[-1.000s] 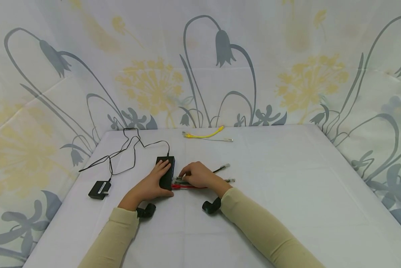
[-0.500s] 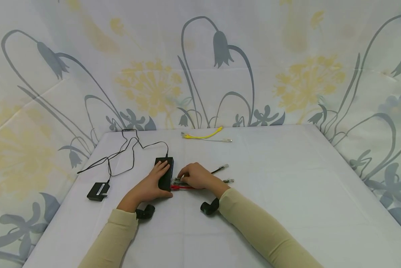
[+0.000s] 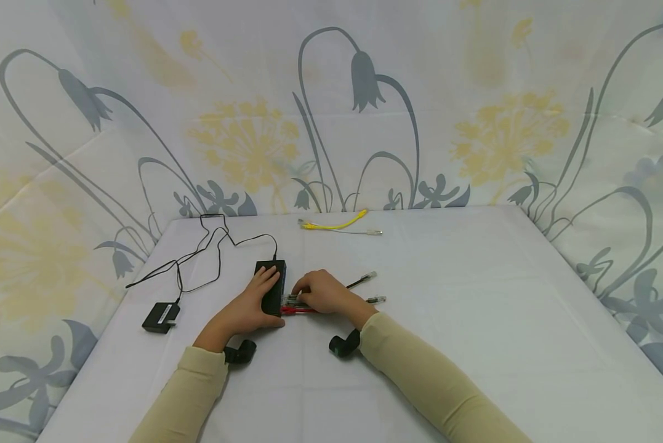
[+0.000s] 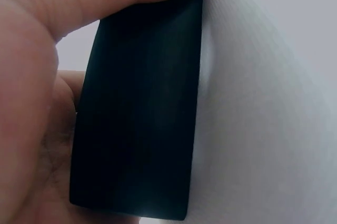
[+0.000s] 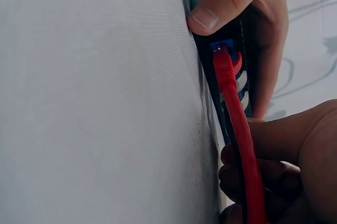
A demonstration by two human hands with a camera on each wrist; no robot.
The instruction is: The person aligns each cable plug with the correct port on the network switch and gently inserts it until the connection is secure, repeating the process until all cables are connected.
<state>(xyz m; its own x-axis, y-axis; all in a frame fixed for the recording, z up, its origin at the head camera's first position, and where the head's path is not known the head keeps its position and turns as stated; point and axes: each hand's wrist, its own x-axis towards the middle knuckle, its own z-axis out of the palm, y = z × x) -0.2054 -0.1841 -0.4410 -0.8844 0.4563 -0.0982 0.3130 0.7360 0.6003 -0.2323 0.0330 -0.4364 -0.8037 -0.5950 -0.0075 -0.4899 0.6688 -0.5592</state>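
A black network switch (image 3: 272,299) lies in front of me, its row of ports facing right. My left hand (image 3: 248,304) holds it, fingers over the top and thumb at the near end; the left wrist view shows the thumb bent around the switch's dark side (image 4: 139,113). A red network cable (image 5: 239,118) is plugged into the nearest port. Just right of the ports, my right hand (image 3: 325,292) pinches a black network cable (image 3: 357,282) near its plug; the fingertips are partly hidden behind the red cable in the right wrist view.
A power adapter (image 3: 160,317) lies to the left, its thin black cord (image 3: 218,258) looping back to the switch. Further away are a yellow network cable (image 3: 337,226) and a pale one (image 3: 359,232). Another dark cable's clear plug (image 3: 378,299) emerges behind the right wrist.
The head view has drifted slightly, shifting the scene a little left. Both hands stay where they were at the switch, with little visible motion.
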